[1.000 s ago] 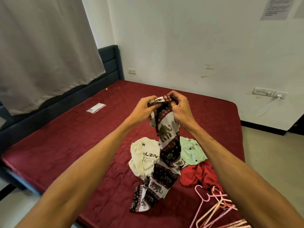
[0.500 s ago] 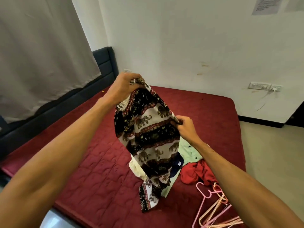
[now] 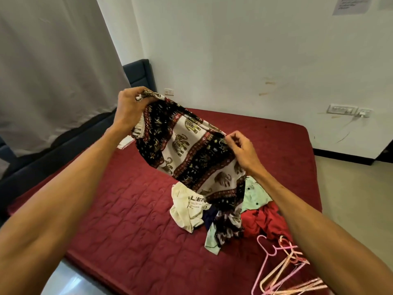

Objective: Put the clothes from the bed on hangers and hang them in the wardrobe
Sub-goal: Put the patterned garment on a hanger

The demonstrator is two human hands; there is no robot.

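a second ago the two hands were bunched close together at the top of the elephant cloth (image 3: pixel 191 154), and it hung down like a thin rope. now the hands have pulled apart and the cloth is opened out wide between them. the left hand (image 3: pixel 129 109) has gone up and to the left. the right hand (image 3: pixel 242 150) has dropped lower and to the right, so the cloth slopes down from left to right.

the left hand is curled tight round the stretchy top edge of the cloth, with a bunch of it squeezed in the fist. a bit pokes out just past the fingers (image 3: pixel 130 94). from there the cloth runs across to the right hand. its thumb and first finger pinch the other edge, and the other fingers are curled in. below the right hand the rest of the cloth hangs down, and its bottom end lies on the pile on the red bed (image 3: pixel 127 209).

in the pile, a cream shirt (image 3: pixel 185 211) is on the left. a pale green shirt (image 3: pixel 255 194) and a red top (image 3: pixel 263 222) are on the right. pink hangers (image 3: pixel 282 265) lie on the bed just right of the pile.
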